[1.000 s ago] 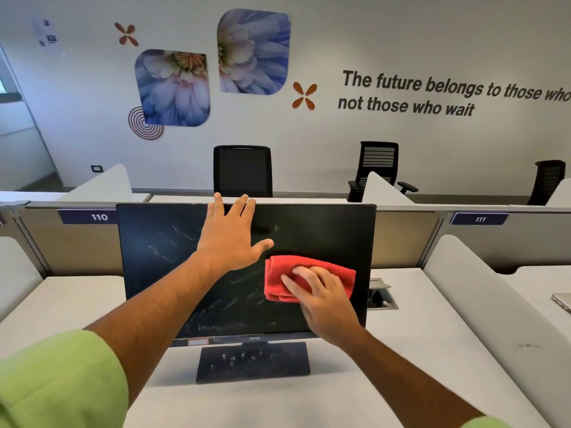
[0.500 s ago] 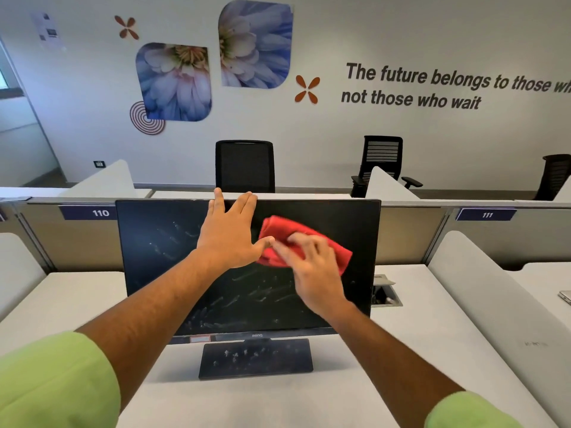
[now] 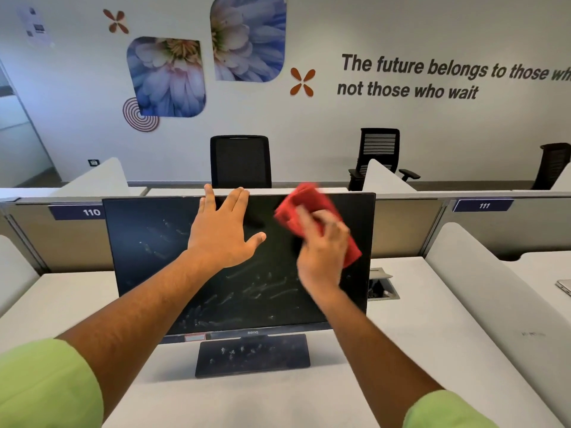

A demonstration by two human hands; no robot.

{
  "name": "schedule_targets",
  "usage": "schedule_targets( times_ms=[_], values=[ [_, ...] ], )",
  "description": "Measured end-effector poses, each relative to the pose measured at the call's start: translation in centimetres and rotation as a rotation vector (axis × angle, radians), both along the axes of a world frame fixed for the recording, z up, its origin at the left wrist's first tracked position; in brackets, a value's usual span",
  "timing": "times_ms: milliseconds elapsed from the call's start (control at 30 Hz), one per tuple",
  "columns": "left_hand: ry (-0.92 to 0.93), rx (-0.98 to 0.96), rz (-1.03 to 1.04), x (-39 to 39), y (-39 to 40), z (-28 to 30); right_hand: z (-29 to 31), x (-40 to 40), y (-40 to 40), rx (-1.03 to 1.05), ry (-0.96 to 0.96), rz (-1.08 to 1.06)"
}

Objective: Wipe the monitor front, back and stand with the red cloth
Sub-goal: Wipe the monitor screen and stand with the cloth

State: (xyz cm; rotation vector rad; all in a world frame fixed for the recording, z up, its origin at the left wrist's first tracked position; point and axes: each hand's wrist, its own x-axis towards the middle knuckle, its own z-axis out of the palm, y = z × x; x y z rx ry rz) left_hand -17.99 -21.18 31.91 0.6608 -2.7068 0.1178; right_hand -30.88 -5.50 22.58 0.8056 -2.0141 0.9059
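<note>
White desk (image 3: 386, 350) carries a smudged BenQ monitor (image 3: 160, 257); left hand (image 3: 224, 233) lies spread flat, bracing its top edge. Right hand (image 3: 324, 245) presses the soft red cloth (image 3: 309, 202) top right; the tippy screen likely needs light pressure

Counted: one monitor (image 3: 148, 257), one cloth (image 3: 312, 205), two hands, three chairs, two flower prints, two desk number plates.

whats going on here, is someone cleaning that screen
Yes. A person is wiping the front of a monitor on a desk. The right hand presses a red cloth against the upper right of the screen, blurred with motion, while the left hand lies flat against the screen with its fingertips at the top edge. Smudges show across the lower and left screen and on the stand base.
</note>
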Motion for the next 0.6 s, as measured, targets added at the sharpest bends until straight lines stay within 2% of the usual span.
schedule_targets(
  times_ms=[67,133,200,300,367,433,500,600],
  values=[
    [0.01,0.001,-0.005,0.0,-0.1,0.0,-1.6,1.4,-0.2,0.267,0.157,0.212],
    [0.017,-0.006,0.001,0.2,0.0,-0.1,-1.8,0.7,0.6,0.407,0.232,0.31],
    [0.008,-0.019,-0.006,0.2,-0.1,-0.2,-0.8,-1.2,1.6,0.358,0.216,0.252],
    [0.006,-0.027,0.003,0.1,-0.1,-0.1,1.7,-4.9,4.0,0.083,0.048,0.036],
    [0.003,-0.035,0.007,0.0,-0.1,-0.1,2.2,-6.3,5.3,0.028,0.015,-0.088],
    [0.003,-0.043,0.012,0.0,0.0,-0.2,0.8,-6.1,6.1,0.133,0.104,-0.107],
    [0.005,-0.048,0.019,0.0,0.0,-0.3,-2.5,-5.0,7.0,0.275,0.198,-0.021],
    [0.006,-0.052,0.023,-0.1,0.0,-0.3,-7.8,-3.1,8.5,0.418,0.184,0.102]
  ],
)
